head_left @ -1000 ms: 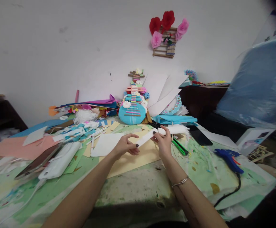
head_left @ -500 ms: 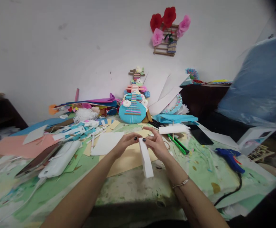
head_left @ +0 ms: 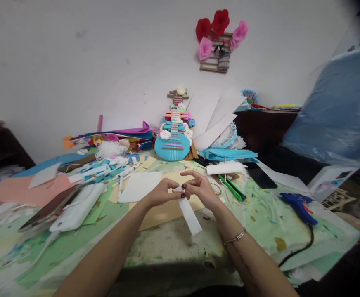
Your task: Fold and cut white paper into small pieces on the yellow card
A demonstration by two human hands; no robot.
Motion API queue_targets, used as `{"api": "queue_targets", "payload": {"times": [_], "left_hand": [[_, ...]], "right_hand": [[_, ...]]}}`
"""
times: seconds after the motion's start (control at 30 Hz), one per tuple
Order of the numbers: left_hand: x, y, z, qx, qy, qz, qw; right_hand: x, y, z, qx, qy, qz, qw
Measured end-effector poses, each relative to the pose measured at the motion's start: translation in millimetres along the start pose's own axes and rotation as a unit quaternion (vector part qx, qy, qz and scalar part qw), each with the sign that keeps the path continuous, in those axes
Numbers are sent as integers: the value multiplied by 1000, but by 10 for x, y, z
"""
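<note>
Between my two hands is a white strip point(head_left: 190, 217), which looks like paper or thin board. Its far end is pinched while its near end points down toward me. My left hand point(head_left: 163, 192) has thumb and fingers closed at the strip's top end. From the other side my right hand point(head_left: 200, 189) pinches the same end with thumb and index finger, its other fingers raised. Beneath them lies a tan sheet point(head_left: 158, 214), with a white sheet point(head_left: 140, 186) to the left of my left hand.
A blue glue gun point(head_left: 299, 207) with its cord lies at the right, near a green cutter point(head_left: 232, 188) and a black phone point(head_left: 261, 175). A white power strip point(head_left: 77, 207) is on the left. A blue paper lute point(head_left: 172, 147) stands at the back, among paper scraps.
The white strip has turned so its broad face shows, and its near end has swung slightly right. Both hands have come closer together and slightly lower at its top end.
</note>
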State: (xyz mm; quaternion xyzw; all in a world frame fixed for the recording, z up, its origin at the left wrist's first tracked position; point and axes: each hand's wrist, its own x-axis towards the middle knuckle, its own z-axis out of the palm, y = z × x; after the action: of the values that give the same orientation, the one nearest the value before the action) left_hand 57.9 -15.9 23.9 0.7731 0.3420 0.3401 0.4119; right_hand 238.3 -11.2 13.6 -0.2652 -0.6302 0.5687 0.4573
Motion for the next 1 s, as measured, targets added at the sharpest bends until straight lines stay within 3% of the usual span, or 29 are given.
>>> {"api": "queue_targets", "payload": {"times": [0.07,0.1,0.13,0.2,0.23,0.3,0.43,0.57,0.77,1.0], "left_hand": [[9,-43,-40,-38,12,-17,999],[15,-66,-68,-63,28,-26,997],[20,-88,-99,-88,55,-31,994],[24,-123,-168,-124,107,-36,986],[21,-135,-204,-132,129,-38,982],[8,-147,-269,-133,163,-48,976],[-17,-155,-360,-136,201,-55,969],[-18,-185,-392,-134,204,-61,968],[-4,-266,-422,-133,215,-54,966],[-11,-321,-516,-190,275,-64,940]], "right_hand": [[28,-1,-115,-68,72,13,995],[37,1,-193,-135,136,28,981],[40,5,-279,-239,212,57,946],[28,25,-450,-504,264,129,812],[15,41,-521,-539,273,154,782],[-13,79,-615,-572,264,185,755],[-36,143,-650,-596,237,224,733],[-30,148,-651,-607,226,233,725],[-48,85,-684,-594,195,202,754],[-37,52,-693,-532,217,163,802]]}}
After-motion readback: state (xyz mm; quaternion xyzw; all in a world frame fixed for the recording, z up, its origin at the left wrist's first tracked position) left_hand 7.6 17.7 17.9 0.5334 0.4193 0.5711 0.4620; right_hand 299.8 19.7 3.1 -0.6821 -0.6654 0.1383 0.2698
